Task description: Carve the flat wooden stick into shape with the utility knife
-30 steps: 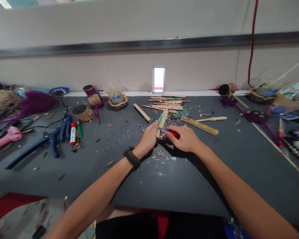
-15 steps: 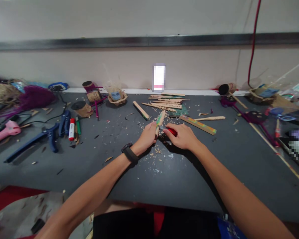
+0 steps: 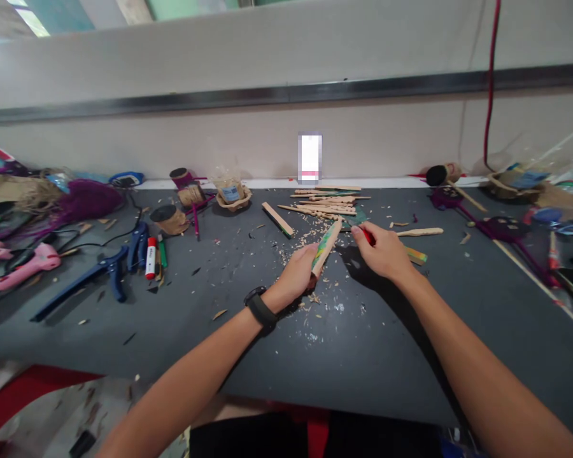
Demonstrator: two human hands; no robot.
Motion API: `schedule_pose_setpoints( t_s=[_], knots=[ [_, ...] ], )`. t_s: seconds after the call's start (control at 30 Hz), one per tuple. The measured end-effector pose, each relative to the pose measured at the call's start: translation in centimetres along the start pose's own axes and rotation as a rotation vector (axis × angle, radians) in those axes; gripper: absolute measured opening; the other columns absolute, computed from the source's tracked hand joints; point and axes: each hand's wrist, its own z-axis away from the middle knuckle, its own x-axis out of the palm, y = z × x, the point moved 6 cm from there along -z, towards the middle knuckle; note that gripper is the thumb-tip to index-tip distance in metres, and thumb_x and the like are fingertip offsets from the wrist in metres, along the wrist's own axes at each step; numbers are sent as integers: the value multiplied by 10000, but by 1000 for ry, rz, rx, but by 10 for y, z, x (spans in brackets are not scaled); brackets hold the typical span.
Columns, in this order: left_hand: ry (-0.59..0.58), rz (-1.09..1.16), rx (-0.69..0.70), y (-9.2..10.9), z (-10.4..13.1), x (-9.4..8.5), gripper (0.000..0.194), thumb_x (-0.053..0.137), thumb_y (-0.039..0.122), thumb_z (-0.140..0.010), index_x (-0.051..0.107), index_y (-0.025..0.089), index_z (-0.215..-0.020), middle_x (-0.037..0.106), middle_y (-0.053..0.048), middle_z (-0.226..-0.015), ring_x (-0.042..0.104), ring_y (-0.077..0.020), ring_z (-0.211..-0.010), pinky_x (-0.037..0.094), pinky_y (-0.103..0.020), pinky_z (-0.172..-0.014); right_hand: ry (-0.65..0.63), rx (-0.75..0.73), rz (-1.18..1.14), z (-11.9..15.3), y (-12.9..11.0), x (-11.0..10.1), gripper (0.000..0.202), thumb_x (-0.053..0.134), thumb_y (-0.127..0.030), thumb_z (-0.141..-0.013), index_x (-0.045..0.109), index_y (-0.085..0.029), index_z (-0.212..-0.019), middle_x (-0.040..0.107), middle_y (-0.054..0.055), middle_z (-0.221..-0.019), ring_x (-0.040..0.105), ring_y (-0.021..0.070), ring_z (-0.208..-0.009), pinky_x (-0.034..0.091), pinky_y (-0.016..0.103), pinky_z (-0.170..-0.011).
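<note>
My left hand (image 3: 299, 271), with a black watch (image 3: 260, 308) on its wrist, is closed round the lower end of a wooden strip (image 3: 327, 246). The strip tilts up and away; its face carries green and yellow paint and its edge is bare wood. In my right hand (image 3: 386, 250) is a red-handled knife (image 3: 368, 236), its handle partly covered by the fingers. The dark blade points left, close to the strip's far tip; whether it touches is unclear. Pale wood shavings (image 3: 314, 298) lie scattered below and around my hands.
Several carved sticks (image 3: 332, 205) are piled behind my hands. A loose wooden strip (image 3: 277, 219) lies left of them, a painted strip (image 3: 416, 256) under my right arm. Blue cutters (image 3: 88, 280), a red marker (image 3: 151, 257) and a pink glue gun (image 3: 31, 267) lie left. A lit phone (image 3: 310, 156) leans on the wall.
My right hand has moved right and away with the knife, from the strip's middle to near its far tip. The strip shows more of its length. The view has shifted.
</note>
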Motion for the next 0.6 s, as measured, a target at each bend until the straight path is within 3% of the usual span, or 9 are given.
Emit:
schedule_pose_setpoints(
  t_s=[0.13,0.33,0.47,0.6],
  knots=[
    [56,18,-12,-1,-4,-6,342,404,342,-1094,507,208,-797,480,51,-538,354,-64,-352,227,-202,-387,-1,-33,-70,3,-8,-1,455,413,-639,-1043,587,-260,-860,628,44,-709,534,237,-666,340,342,-668],
    [96,41,30,3,-4,-10,320,427,297,-1080,510,199,-786,464,60,-534,360,-59,-356,229,-189,-385,-205,-255,-132,16,-39,18,406,444,-562,-1057,550,-255,-814,612,27,-695,532,214,-659,324,335,-657],
    [76,108,4,1,-7,-10,360,384,302,-1094,502,197,-771,443,64,-503,314,-57,-345,197,-182,-380,-288,-300,-150,25,-53,30,402,434,-543,-1069,518,-259,-798,603,10,-660,520,198,-616,298,331,-640],
    [25,173,-23,2,-7,-7,399,375,312,-1101,456,208,-724,372,77,-446,259,-55,-341,161,-174,-386,-285,-317,-95,25,-52,31,396,438,-551,-1069,591,-262,-845,645,20,-676,545,213,-630,291,335,-643]
  ],
)
